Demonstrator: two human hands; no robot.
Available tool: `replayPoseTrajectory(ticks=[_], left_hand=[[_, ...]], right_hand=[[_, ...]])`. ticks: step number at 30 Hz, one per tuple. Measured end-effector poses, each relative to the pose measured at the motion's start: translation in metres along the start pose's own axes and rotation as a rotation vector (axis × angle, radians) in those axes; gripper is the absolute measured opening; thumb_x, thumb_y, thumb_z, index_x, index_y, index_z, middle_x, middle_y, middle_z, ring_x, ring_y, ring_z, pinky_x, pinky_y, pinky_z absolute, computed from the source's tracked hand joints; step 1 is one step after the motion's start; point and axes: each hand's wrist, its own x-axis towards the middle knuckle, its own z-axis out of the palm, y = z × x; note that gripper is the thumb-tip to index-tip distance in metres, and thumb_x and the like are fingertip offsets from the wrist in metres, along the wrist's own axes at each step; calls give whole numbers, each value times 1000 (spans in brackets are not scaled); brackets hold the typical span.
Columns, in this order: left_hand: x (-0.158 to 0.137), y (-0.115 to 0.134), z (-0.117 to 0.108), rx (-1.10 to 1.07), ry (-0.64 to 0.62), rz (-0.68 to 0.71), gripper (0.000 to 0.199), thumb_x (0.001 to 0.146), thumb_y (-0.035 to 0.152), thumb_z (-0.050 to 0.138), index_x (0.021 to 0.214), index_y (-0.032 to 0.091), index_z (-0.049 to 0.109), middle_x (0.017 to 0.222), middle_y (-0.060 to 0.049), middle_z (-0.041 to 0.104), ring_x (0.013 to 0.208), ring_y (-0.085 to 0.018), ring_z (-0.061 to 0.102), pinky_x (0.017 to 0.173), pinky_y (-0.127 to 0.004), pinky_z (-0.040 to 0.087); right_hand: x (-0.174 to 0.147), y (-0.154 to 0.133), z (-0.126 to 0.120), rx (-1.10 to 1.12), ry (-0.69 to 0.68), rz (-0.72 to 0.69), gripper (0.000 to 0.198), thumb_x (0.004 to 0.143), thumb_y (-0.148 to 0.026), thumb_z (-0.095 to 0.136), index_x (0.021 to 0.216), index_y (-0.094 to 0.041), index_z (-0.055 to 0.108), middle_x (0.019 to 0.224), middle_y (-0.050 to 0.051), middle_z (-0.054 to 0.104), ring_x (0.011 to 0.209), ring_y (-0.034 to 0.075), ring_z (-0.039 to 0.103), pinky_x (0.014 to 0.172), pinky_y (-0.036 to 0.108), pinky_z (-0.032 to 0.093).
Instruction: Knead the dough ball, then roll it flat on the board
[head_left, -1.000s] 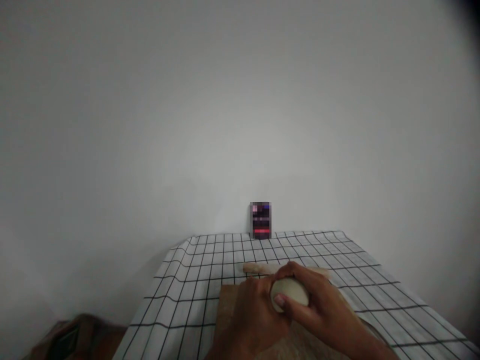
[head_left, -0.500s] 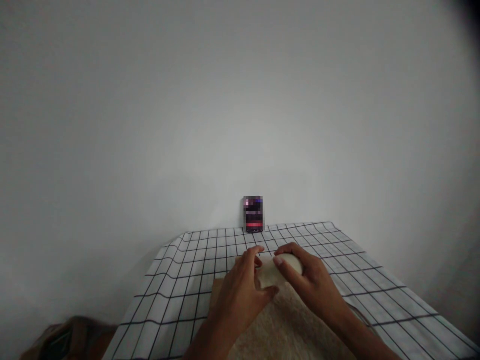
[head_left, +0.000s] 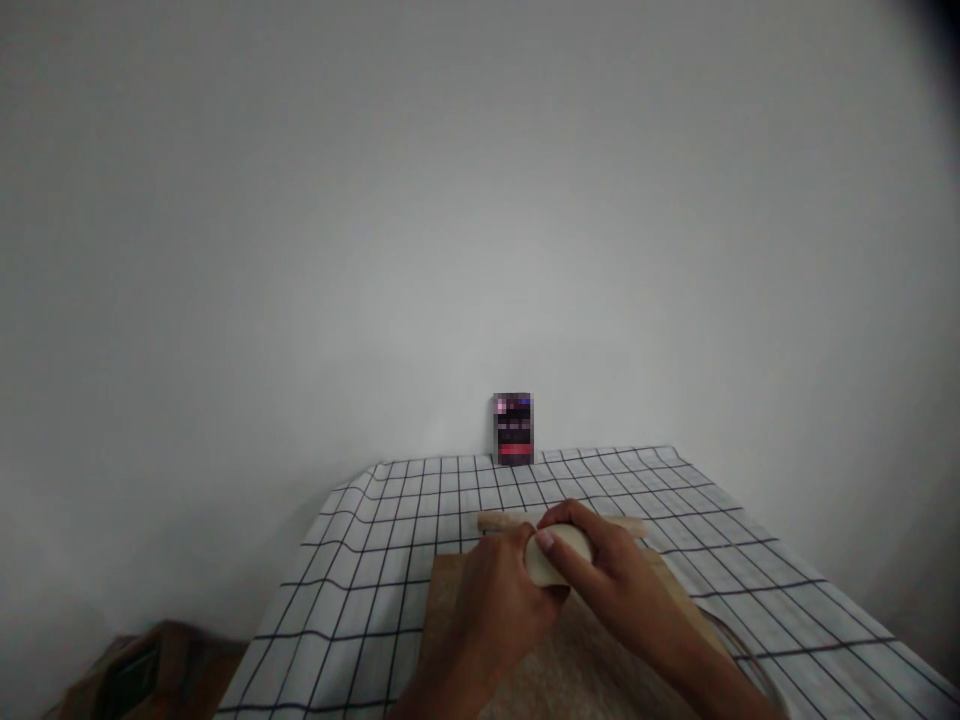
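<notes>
A smooth, pale ball of dough is held between my two hands over a floury wooden board. My left hand is closed on its left side, knuckles up. My right hand wraps it from the right, thumb lying across the top and fingers curled over the far side. Both palms hide much of the dough, so whether it touches the board cannot be seen. Just beyond the hands lies a light wooden rolling pin, its middle covered by them.
The table has a white cloth with a black grid. A phone-like upright object, its front pixelated, leans against the wall. A thin curved rim shows right of the board. Down at the left is a brown box.
My left hand has gone from open fingers beside the dough to closing on it. Both hands and the dough are lower and nearer, and the rolling pin shows more.
</notes>
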Motion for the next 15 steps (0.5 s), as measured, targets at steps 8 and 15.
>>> replayPoseTrajectory(ticks=[8, 15], left_hand=[[-1, 0, -6, -122, -73, 178, 34, 81, 23, 75, 115, 21, 77, 105, -3, 82, 94, -24, 76, 77, -30, 56], [-4, 9, -26, -45, -133, 176, 44, 88, 45, 78, 127, 27, 71, 125, -2, 78, 115, -27, 71, 92, -33, 54]], right_hand=[[-1, -12, -11, -27, -1, -23, 29, 98, -51, 57, 95, -25, 70, 81, 0, 75, 75, 21, 67, 71, 33, 51], [-1, -8, -12, 29, 82, 5, 35, 103, -54, 49, 90, -26, 65, 75, -2, 67, 68, 19, 61, 65, 31, 49]])
